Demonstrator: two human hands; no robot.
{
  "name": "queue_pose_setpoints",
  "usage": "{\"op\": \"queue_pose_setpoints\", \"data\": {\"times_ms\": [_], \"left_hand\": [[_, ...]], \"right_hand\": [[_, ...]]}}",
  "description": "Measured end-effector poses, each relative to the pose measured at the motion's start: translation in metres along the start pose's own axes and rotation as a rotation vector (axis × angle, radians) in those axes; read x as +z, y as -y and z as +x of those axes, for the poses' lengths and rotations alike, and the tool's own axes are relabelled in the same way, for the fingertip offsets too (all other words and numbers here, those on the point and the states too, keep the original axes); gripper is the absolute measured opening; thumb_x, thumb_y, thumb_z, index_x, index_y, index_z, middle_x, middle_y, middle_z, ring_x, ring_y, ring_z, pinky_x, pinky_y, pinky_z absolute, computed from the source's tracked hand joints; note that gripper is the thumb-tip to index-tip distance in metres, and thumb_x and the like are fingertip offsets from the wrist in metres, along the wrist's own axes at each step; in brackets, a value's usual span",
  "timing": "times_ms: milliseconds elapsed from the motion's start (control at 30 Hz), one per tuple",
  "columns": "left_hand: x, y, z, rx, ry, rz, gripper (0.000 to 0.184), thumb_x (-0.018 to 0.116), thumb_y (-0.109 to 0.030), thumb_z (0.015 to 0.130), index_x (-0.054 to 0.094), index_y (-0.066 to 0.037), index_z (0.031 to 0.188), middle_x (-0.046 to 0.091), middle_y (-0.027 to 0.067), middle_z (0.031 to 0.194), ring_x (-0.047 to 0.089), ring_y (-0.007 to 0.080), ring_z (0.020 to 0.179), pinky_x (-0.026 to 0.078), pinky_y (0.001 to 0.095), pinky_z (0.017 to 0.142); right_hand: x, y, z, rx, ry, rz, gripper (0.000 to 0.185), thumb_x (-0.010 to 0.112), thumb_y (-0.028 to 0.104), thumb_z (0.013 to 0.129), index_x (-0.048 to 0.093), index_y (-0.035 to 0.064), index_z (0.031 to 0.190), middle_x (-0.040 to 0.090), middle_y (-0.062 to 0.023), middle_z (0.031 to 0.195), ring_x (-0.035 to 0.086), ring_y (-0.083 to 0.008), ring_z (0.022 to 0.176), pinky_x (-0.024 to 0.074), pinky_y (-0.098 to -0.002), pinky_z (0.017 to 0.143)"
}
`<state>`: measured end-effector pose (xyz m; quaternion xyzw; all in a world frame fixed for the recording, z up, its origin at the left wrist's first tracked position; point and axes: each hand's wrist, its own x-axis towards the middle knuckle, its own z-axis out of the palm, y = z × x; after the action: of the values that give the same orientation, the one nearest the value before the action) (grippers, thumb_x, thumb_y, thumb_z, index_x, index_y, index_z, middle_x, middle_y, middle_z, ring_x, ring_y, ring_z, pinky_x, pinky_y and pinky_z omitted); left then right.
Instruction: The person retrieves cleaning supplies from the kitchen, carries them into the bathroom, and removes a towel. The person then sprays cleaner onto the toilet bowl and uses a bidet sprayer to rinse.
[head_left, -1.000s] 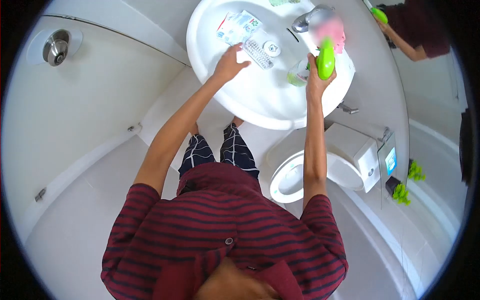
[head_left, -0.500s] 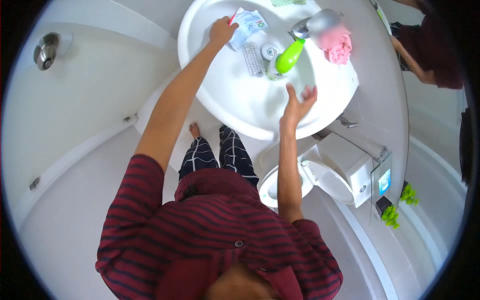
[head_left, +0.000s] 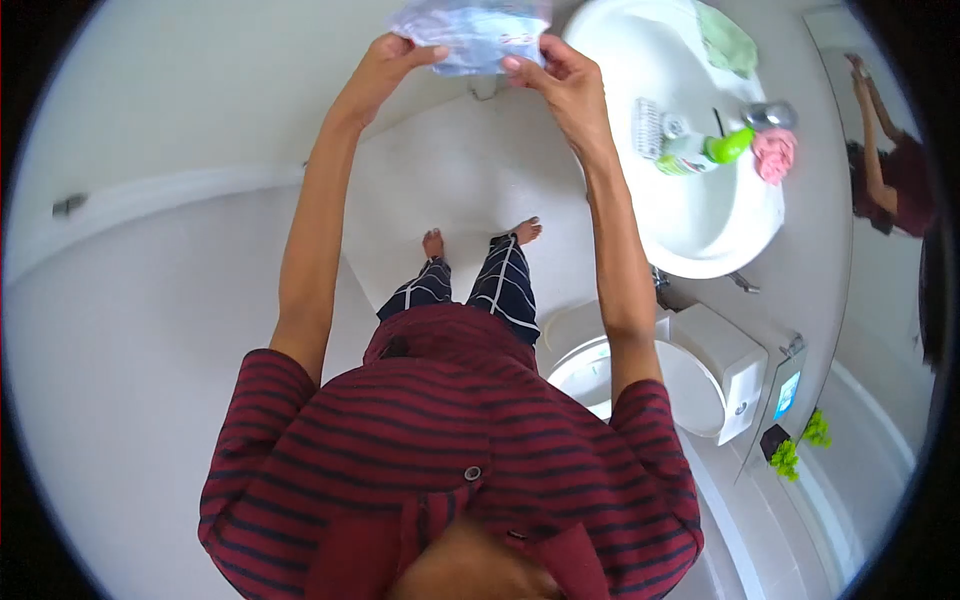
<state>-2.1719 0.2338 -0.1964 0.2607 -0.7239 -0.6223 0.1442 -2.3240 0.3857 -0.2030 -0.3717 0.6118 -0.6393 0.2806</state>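
A pale-blue plastic packet [head_left: 480, 40] is stretched between my two hands at the top of the head view, to the left of the sink. My left hand [head_left: 385, 75] pinches its left end, thumb on the near side. Its right end is gripped by my right hand [head_left: 568, 85] between thumb and fingers. The print on the packet is too blurred to read. Inside the white sink [head_left: 690, 268] lie a bottle with a bright green top [head_left: 692, 155], a white bristled brush [head_left: 648, 128] and a small round container [head_left: 673, 125].
A metal faucet [head_left: 770, 115] stands at the sink's right side, beside a bunched pink cloth [head_left: 774, 158]. On the far rim hangs a pale green cloth [head_left: 728, 40]. The toilet [head_left: 720, 350] is below the sink, near a small potted plant [head_left: 785, 458]. A mirror runs along the right wall.
The packet has come up out of the sink and moved left, over the floor. My right hand, open and empty before, now grips its other end. The view has turned left.
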Motion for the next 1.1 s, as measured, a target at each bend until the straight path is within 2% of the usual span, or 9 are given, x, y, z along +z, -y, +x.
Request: {"op": "queue_pose_setpoints", "data": {"times_ms": [133,200,300,367,400,700,800,867,1100], "left_hand": [[-0.073,0.043,-0.087,-0.027,-0.355,-0.113,0.04,0.059,-0.022,0.079,0.049,-0.002,0.112,0.054,0.0078,0.108,0.048,0.0158,0.105,0.034,0.03,0.093],[-0.11,0.069,-0.137,-0.06,-0.434,-0.147,0.039,0.059,-0.021,0.079,0.049,-0.003,0.112,0.053,0.0088,0.109,0.047,0.0162,0.108,0.034,0.031,0.093],[-0.141,0.098,-0.191,-0.277,-0.57,-0.103,0.038,0.058,-0.021,0.08,0.048,-0.005,0.113,0.054,0.0083,0.109,0.047,0.0157,0.107,0.035,0.0307,0.093],[-0.156,0.127,-0.212,-0.338,-0.59,-0.093,0.041,0.058,-0.026,0.079,0.048,-0.008,0.115,0.054,0.0052,0.112,0.047,0.015,0.105,0.035,0.031,0.088],[-0.155,0.14,-0.23,-0.388,-0.581,-0.091,0.042,0.058,-0.029,0.079,0.047,-0.009,0.115,0.053,0.0037,0.114,0.047,0.0146,0.104,0.035,0.0311,0.085],[-0.147,0.176,-0.26,-0.478,-0.587,-0.051,0.035,0.06,-0.017,0.079,0.05,-0.002,0.109,0.056,0.0085,0.104,0.051,0.0148,0.097,0.039,0.0275,0.086],[-0.129,0.207,-0.266,-0.465,-0.492,-0.026,0.033,0.059,-0.016,0.079,0.051,-0.001,0.108,0.057,0.0096,0.102,0.052,0.015,0.096,0.039,0.027,0.085],[-0.113,0.228,-0.263,-0.476,-0.447,0.026,0.032,0.058,-0.015,0.079,0.051,-0.001,0.107,0.057,0.0096,0.101,0.052,0.0151,0.095,0.039,0.0267,0.085],[-0.032,0.21,-0.255,-0.469,-0.162,0.131,0.032,0.057,-0.015,0.081,0.05,0.0,0.108,0.056,0.0092,0.1,0.052,0.0153,0.096,0.041,0.0271,0.085]], "right_hand": [[0.091,-0.003,0.004,-0.259,-0.07,-0.219,0.022,0.069,0.009,0.069,0.064,0.002,0.089,0.063,-0.0067,0.076,0.053,-0.0097,0.06,0.0431,-0.0223,0.056],[0.12,-0.029,0.006,-0.166,-0.049,-0.36,0.022,0.067,0.008,0.07,0.063,0.0007,0.09,0.063,-0.0074,0.075,0.053,-0.0089,0.06,0.0435,-0.0226,0.056],[0.148,-0.065,0.013,-0.356,-0.251,-0.209,0.022,0.067,0.012,0.074,0.063,0.0007,0.092,0.057,-0.0003,0.07,0.047,-0.0077,0.06,0.0415,-0.0225,0.058],[0.15,-0.077,0.016,-0.191,-0.219,-0.387,0.021,0.066,0.009,0.073,0.062,-0.0014,0.091,0.061,-0.0059,0.072,0.053,-0.0083,0.064,0.0436,-0.023,0.06],[0.144,-0.082,0.002,-0.085,-0.205,-0.486,0.02,0.065,0.007,0.073,0.062,-0.0025,0.091,0.063,-0.0086,0.074,0.055,-0.0086,0.066,0.0447,-0.0232,0.062],[0.039,-0.129,-0.053,-0.251,-0.599,-0.306,0.02,0.061,0.006,0.077,0.059,-0.0039,0.094,0.061,-0.0045,0.081,0.048,-0.008,0.066,0.0402,-0.0205,0.059],[-0.009,-0.138,-0.111,-0.059,-0.678,-0.534,0.016,0.06,0.01,0.079,0.059,-0.0027,0.09,0.057,-0.0019,0.07,0.048,-0.0067,0.064,0.0398,-0.0197,0.059],[-0.028,-0.117,-0.144,-0.061,-0.751,-0.622,0.015,0.059,0.001,0.076,0.058,-0.0043,0.091,0.056,-0.0018,0.072,0.047,-0.0068,0.064,0.0389,-0.0192,0.057],[-0.153,-0.116,-0.325,0.091,-1.069,-0.795,0.016,0.057,0.005,0.079,0.06,-0.0018,0.093,0.06,-0.0055,0.075,0.052,-0.0088,0.065,0.0432,-0.0227,0.062]]}}
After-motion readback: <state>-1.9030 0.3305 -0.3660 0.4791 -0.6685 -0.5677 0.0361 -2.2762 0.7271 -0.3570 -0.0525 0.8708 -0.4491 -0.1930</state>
